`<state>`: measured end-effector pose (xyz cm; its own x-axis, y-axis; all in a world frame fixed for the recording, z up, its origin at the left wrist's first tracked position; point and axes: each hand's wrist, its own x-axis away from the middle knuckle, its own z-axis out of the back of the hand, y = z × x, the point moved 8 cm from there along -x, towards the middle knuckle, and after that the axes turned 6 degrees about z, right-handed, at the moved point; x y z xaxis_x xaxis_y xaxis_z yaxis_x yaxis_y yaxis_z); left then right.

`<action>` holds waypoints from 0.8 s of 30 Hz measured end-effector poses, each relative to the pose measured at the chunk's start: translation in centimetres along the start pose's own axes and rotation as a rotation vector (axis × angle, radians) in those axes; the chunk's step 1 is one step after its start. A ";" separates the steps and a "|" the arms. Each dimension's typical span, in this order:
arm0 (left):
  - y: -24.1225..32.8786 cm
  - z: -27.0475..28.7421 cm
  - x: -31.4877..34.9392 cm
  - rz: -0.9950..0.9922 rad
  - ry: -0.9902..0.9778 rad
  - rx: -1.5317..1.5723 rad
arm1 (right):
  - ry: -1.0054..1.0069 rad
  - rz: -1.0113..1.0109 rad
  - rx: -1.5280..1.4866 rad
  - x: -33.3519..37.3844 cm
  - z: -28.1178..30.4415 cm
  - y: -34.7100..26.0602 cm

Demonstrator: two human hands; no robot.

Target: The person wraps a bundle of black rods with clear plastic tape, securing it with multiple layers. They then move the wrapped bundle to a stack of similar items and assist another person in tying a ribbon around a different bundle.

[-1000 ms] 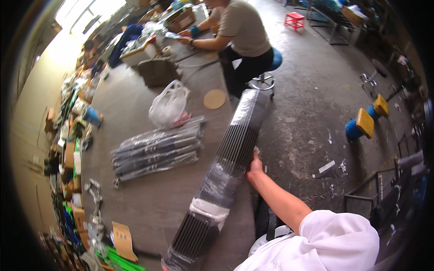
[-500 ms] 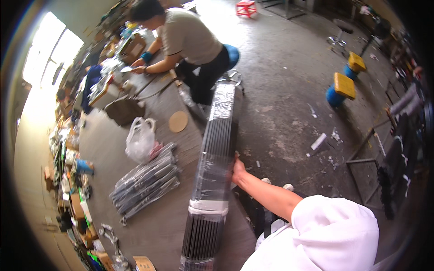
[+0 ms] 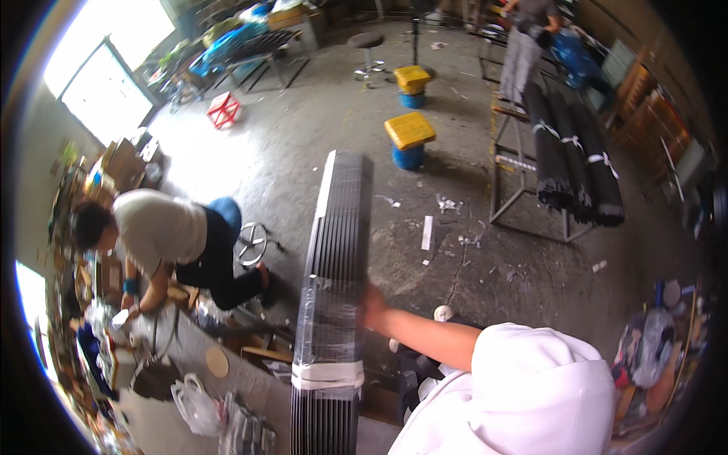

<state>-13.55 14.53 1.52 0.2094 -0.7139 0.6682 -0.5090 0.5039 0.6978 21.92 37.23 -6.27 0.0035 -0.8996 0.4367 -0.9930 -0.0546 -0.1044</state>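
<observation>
A long bundle of dark, ribbed strips (image 3: 330,250) runs up the middle of the view, wrapped in clear film with a white band (image 3: 327,375) round its lower part. My right hand (image 3: 371,307) holds the bundle's right side, about halfway along. That hand is blurred, and its fingers are partly hidden against the bundle. The bundle's far end juts out over the floor, while its near end leaves the lower edge of the view. My left hand does not show.
At left, a person (image 3: 163,235) sits bent over the worktable (image 3: 265,394), which bears a plastic bag (image 3: 196,406) and wrapped dark pieces (image 3: 246,432). Yellow-topped blue stools (image 3: 409,133) stand ahead. To the right, a metal rack (image 3: 523,216) carries dark rolls (image 3: 572,152); another person (image 3: 523,49) stands behind.
My view has turned to the right, and the bundle has swung with it, from above the table toward the open floor. My right hand stays on its side.
</observation>
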 end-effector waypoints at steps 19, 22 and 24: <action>-12.5 -32.2 0.5 0.190 -0.416 -0.250 | 0.508 0.828 -0.219 14.1 15.9 -54.2; -16.8 -37.0 0.5 0.231 -0.443 -0.241 | 0.512 0.861 -0.212 15.3 18.2 -61.1; -19.0 -39.2 -0.3 0.206 -0.452 -0.255 | 0.507 0.856 -0.201 14.8 17.1 -65.4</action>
<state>28.76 24.22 -1.78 -0.2806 -0.6976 0.6592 -0.2719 0.7164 0.6425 88.90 20.06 -8.30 -0.7228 -0.3100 0.6177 -0.6398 0.6381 -0.4284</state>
